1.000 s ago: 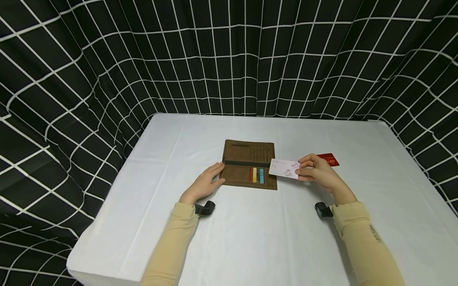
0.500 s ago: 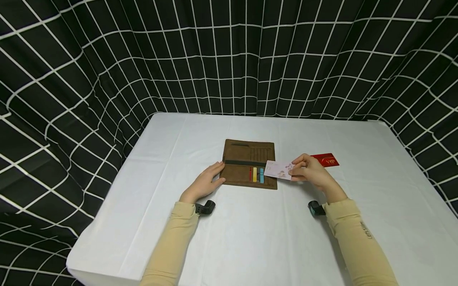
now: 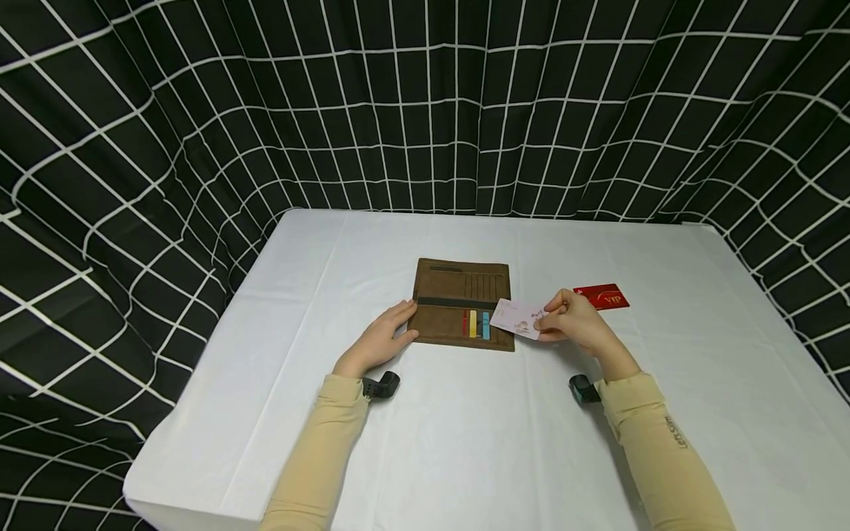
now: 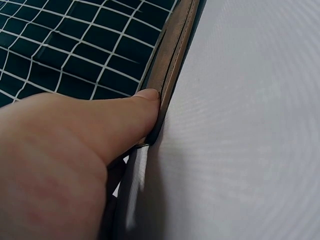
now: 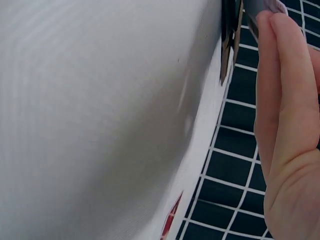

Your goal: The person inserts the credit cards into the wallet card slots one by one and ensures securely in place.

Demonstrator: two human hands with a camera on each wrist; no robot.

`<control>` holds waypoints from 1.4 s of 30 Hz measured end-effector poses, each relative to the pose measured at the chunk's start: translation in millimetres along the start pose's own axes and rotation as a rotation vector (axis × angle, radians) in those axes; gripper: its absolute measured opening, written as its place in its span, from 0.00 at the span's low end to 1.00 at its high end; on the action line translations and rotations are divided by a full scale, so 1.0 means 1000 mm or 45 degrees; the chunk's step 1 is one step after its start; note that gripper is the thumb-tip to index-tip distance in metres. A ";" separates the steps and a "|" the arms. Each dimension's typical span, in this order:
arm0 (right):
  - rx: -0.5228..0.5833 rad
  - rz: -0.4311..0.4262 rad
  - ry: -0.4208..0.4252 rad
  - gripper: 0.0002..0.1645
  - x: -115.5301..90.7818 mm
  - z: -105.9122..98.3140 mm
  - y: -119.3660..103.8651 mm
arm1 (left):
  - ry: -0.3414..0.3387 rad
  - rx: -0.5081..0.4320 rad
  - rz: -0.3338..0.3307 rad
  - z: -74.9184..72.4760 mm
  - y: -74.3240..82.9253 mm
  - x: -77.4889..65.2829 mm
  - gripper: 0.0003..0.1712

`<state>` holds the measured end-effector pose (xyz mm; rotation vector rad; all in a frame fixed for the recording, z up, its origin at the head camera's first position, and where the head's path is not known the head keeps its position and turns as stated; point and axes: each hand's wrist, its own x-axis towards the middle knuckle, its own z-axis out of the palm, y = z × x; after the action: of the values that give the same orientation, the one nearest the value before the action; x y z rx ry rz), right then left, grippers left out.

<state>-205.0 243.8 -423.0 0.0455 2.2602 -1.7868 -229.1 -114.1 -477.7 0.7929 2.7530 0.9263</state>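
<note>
An open brown wallet (image 3: 441, 326) lies flat on the white table. Red, yellow and blue card edges (image 3: 485, 326) show in its lower right part. My left hand (image 3: 377, 343) rests at the wallet's left edge; in the left wrist view its thumb (image 4: 135, 112) presses on the wallet's corner (image 4: 167, 65). Between thumb and fingers, my right hand (image 3: 581, 328) pinches a pale pink card (image 3: 513, 317) by its right end. The card is tilted, and its left end overlaps the wallet's lower right side in the head view. Fingers (image 5: 290, 75) partly hide it in the right wrist view.
A red VIP card (image 3: 612, 297) lies on the white-covered table (image 3: 465, 442) beyond the right hand. Black curtains with a white grid (image 3: 425, 110) surround the table at the back and sides.
My right hand has moved left with the pink card, bringing it over the wallet's right side and turning it slightly. More of the red card shows. The left hand stays in place.
</note>
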 end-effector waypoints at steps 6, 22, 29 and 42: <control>-0.008 0.018 0.026 0.18 0.000 0.002 -0.003 | 0.013 -0.001 0.015 -0.001 0.000 0.001 0.33; 0.025 0.067 -0.023 0.17 -0.003 0.006 0.002 | 0.013 0.002 0.016 -0.001 -0.001 0.001 0.33; 0.009 0.081 -0.045 0.19 -0.002 0.006 0.003 | 0.003 0.002 0.008 -0.001 -0.001 0.001 0.33; -0.082 0.073 -0.056 0.23 0.000 0.005 0.005 | 0.004 -0.004 0.019 -0.001 -0.001 0.001 0.33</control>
<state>-203.0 240.1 -428.7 0.0576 2.2608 -1.6696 -230.5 -114.7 -477.8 0.8136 2.7514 0.9349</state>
